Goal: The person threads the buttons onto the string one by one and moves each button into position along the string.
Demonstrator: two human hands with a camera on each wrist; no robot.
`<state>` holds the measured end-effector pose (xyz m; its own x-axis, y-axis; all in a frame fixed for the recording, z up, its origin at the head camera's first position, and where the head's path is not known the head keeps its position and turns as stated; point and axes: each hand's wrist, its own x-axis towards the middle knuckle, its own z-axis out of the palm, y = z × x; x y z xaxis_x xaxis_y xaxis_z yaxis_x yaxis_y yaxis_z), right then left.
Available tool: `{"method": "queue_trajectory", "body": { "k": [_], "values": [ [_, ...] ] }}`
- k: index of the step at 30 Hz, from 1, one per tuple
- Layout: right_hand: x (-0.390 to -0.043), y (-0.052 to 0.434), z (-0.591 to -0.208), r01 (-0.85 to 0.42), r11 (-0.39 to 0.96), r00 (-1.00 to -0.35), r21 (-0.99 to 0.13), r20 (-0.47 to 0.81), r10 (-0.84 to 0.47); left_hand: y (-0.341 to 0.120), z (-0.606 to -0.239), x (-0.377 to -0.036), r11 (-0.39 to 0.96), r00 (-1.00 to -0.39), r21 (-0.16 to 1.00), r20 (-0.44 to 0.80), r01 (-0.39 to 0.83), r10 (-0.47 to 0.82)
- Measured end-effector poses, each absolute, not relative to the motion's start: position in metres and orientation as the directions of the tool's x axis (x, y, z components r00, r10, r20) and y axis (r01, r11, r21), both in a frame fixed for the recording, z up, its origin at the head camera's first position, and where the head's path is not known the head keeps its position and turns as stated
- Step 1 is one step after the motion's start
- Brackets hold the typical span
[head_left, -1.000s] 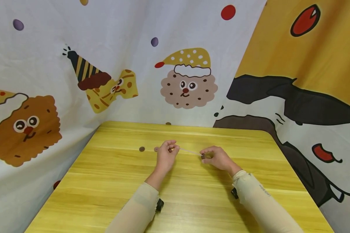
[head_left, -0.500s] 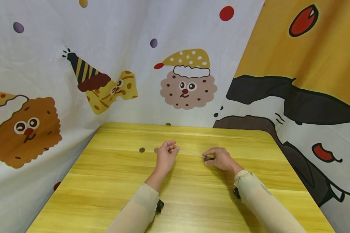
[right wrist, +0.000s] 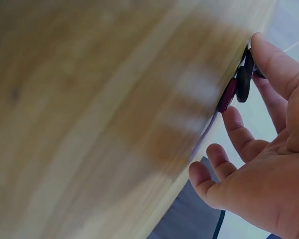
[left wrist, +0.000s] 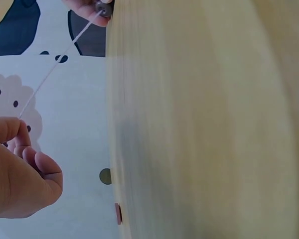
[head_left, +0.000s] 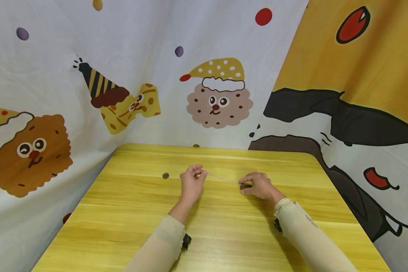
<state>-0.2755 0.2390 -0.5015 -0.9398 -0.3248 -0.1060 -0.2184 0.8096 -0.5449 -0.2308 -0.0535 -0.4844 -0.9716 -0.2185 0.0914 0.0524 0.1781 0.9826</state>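
Observation:
My left hand (head_left: 191, 184) pinches one end of a thin white string (head_left: 222, 178) between thumb and forefinger, above the table. Stretched straight, the string slopes down to a small group of dark round buttons (head_left: 245, 186) at my right hand (head_left: 262, 186). Its thumb and fingers hold these buttons close to the tabletop. In the right wrist view several black discs and a dark red button (right wrist: 227, 95) sit stacked by the fingertips. The left wrist view shows the string entering a dark button (left wrist: 103, 9). How many are threaded is hidden.
One loose brown button (head_left: 165, 175) lies on the wooden table (head_left: 210, 234), left of my left hand. Another reddish button (left wrist: 118, 213) lies flat nearby, mostly hidden by that hand in the head view. A printed cloth (head_left: 149, 41) hangs behind the table.
My right hand has moved slightly right and toward me with the buttons, and more string shows between the hands. My left hand has shifted barely left, covering more of the nearer loose button.

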Motion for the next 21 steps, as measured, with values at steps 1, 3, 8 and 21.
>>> {"method": "queue_trajectory", "body": {
  "k": [1,3,8,21],
  "values": [
    [-0.276,0.24,-0.502,-0.216,0.811,-0.94,-0.543,-0.11,-0.324,-0.053,-0.485,-0.231,0.178,-0.971,0.983,0.09,0.051,-0.221],
    [-0.276,0.242,-0.503,-0.213,0.814,-0.94,-0.541,-0.115,-0.322,-0.053,-0.486,-0.231,0.179,-0.97,0.983,0.092,0.052,-0.225],
    [-0.277,0.244,-0.503,-0.229,0.82,-0.938,-0.525,-0.106,-0.33,-0.052,-0.487,-0.233,0.176,-0.97,0.983,0.099,0.06,-0.223],
    [-0.286,0.254,-0.471,-0.114,0.642,-0.955,-0.758,-0.095,-0.282,-0.051,-0.485,-0.231,0.162,-0.973,0.985,0.092,0.057,-0.214]
  ]
}}
